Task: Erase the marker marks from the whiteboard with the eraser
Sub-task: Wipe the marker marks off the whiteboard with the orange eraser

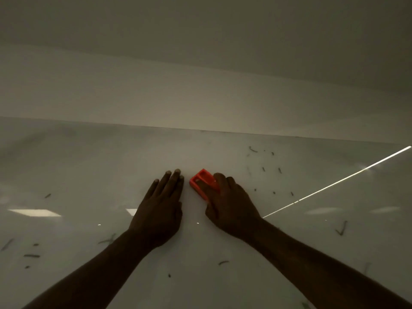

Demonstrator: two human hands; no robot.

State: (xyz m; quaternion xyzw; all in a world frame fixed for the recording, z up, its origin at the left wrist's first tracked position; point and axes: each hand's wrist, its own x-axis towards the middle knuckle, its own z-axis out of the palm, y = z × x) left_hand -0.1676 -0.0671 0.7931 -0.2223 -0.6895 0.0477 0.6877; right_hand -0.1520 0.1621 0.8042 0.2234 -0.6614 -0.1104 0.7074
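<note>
Both of the person's arms reach out over the whiteboard [89, 170], a glossy pale surface that fills the lower half of the view and mirrors ceiling lights. The left hand [160, 210] lies flat on the board, fingers straight and close together, grasping nothing. Just beside it, the right hand [229, 204] is clenched around the orange eraser [201, 181], pressing it down on the board; the eraser's far end sticks out past the fingers, tilted toward the left hand's fingertips but apart from them. The board around the two hands looks wiped clean. Short dark marker marks [263, 169] are scattered to the right of the eraser, more lie along the near left edge [31, 256], a few sit between the forearms, and a tick-shaped one shows far right [342, 229]. A thin bright streak of reflected light [334, 182] crosses the board on the right. Nothing here serves as a container
</note>
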